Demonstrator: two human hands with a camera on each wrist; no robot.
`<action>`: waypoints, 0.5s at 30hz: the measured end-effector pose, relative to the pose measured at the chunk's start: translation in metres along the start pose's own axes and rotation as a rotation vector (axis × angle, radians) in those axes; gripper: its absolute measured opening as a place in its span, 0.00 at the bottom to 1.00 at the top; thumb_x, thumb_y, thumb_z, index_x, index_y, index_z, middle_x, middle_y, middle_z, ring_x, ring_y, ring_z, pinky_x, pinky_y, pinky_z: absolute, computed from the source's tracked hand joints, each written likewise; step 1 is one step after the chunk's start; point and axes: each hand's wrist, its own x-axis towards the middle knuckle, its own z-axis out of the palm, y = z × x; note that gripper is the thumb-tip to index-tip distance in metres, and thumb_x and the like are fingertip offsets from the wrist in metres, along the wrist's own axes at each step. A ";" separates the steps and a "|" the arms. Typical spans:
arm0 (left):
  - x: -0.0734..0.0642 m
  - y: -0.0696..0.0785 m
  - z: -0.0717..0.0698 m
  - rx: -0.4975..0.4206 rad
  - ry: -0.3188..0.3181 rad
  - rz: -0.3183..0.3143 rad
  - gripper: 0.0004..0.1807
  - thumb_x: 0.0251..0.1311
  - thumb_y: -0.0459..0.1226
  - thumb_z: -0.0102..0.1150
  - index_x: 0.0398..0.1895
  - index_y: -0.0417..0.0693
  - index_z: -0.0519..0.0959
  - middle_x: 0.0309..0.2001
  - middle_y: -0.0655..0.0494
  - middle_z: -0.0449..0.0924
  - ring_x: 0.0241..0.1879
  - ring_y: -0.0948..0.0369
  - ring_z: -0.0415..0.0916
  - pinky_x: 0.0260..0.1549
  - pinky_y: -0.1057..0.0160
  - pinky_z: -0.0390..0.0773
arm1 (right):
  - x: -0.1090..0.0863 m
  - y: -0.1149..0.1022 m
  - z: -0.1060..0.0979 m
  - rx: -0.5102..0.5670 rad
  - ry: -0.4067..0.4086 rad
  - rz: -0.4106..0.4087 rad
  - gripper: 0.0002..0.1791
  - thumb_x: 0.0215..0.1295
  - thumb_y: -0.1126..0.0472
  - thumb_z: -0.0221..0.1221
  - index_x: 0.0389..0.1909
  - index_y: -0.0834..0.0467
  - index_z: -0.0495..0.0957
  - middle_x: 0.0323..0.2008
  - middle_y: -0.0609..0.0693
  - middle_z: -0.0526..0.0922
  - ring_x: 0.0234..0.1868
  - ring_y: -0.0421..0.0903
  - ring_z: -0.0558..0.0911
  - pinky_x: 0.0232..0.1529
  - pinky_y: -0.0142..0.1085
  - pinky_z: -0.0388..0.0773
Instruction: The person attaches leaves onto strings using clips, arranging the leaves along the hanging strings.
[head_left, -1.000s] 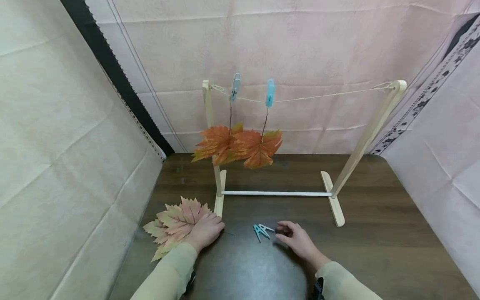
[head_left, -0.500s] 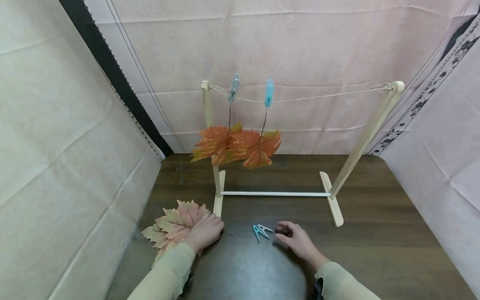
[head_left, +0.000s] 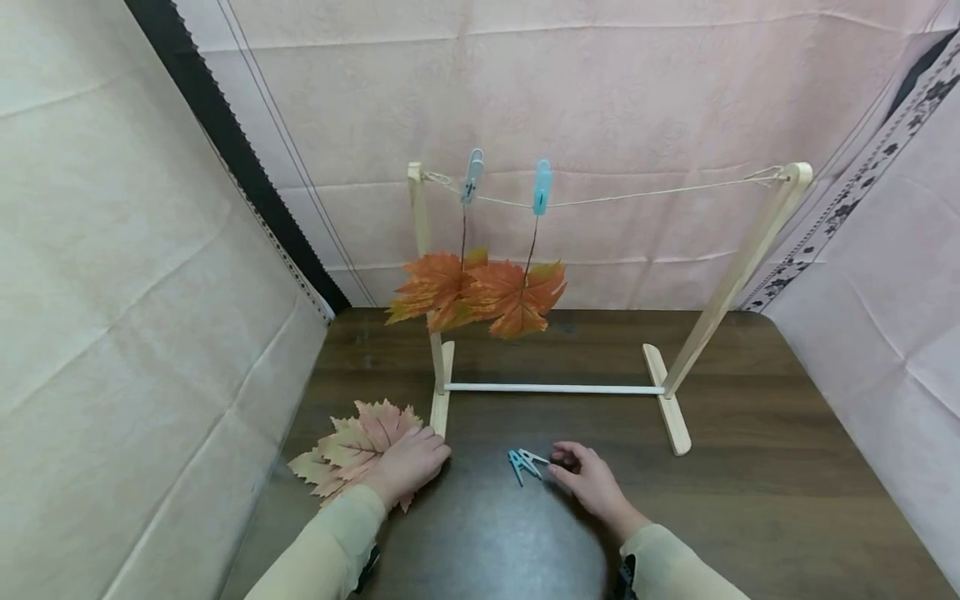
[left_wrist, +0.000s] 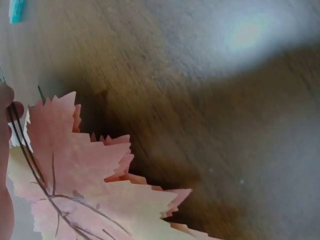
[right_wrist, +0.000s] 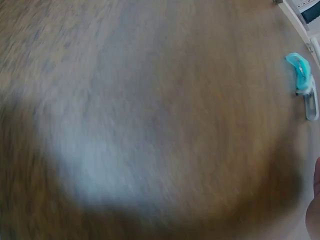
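My left hand (head_left: 412, 462) pinches the thin dark stems of pale pink-and-green maple leaves (head_left: 352, 450) at the left of the table. In the left wrist view the pink leaf (left_wrist: 90, 160) shows another leaf's edge beneath it, and the stems run up between thumb and finger. My right hand (head_left: 596, 483) is held low over the table with fingers loosely bent. Its fingertips are right beside two small clothespins (head_left: 527, 462), one blue and one paler, lying together. In the right wrist view the teal clothespin (right_wrist: 301, 72) is near the right edge.
Behind the hands stands a wooden rack with a left post (head_left: 418, 212), a right post (head_left: 738, 275) and a white crossbar (head_left: 555, 387). From its string (head_left: 637, 195), two blue clothespins (head_left: 542, 187) hold orange maple leaves (head_left: 517, 300). Pale cloth (head_left: 600, 92) encloses the table (head_left: 765, 500).
The pink leaves have turned slightly under my left hand, and the stem end beyond its fingers no longer shows. My right hand has edged left, closer to the clothespins.
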 end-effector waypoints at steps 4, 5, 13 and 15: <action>-0.001 -0.001 -0.001 0.025 0.052 0.039 0.10 0.54 0.35 0.39 0.22 0.54 0.72 0.25 0.61 0.69 0.27 0.61 0.63 0.27 0.64 0.62 | 0.000 0.000 0.011 0.003 0.016 -0.022 0.26 0.49 0.44 0.59 0.48 0.53 0.72 0.37 0.41 0.75 0.38 0.39 0.71 0.39 0.38 0.69; -0.001 -0.001 -0.001 0.024 0.065 0.046 0.10 0.54 0.35 0.38 0.22 0.53 0.72 0.24 0.61 0.69 0.27 0.61 0.63 0.27 0.64 0.62 | -0.001 -0.001 0.013 0.005 0.018 -0.025 0.27 0.48 0.44 0.59 0.48 0.53 0.72 0.38 0.41 0.75 0.38 0.39 0.71 0.39 0.38 0.69; -0.001 -0.004 0.000 0.015 0.078 0.055 0.03 0.48 0.35 0.49 0.21 0.54 0.71 0.25 0.62 0.69 0.28 0.61 0.64 0.28 0.64 0.64 | -0.001 0.000 0.018 -0.043 0.048 -0.059 0.27 0.47 0.44 0.60 0.47 0.54 0.73 0.37 0.43 0.74 0.37 0.39 0.70 0.36 0.37 0.69; -0.001 -0.004 0.000 0.020 0.076 0.058 0.03 0.47 0.35 0.50 0.22 0.54 0.71 0.25 0.61 0.69 0.28 0.61 0.64 0.28 0.64 0.64 | 0.000 0.002 0.017 -0.062 0.054 -0.067 0.26 0.47 0.45 0.61 0.46 0.54 0.73 0.36 0.43 0.74 0.37 0.39 0.70 0.36 0.36 0.69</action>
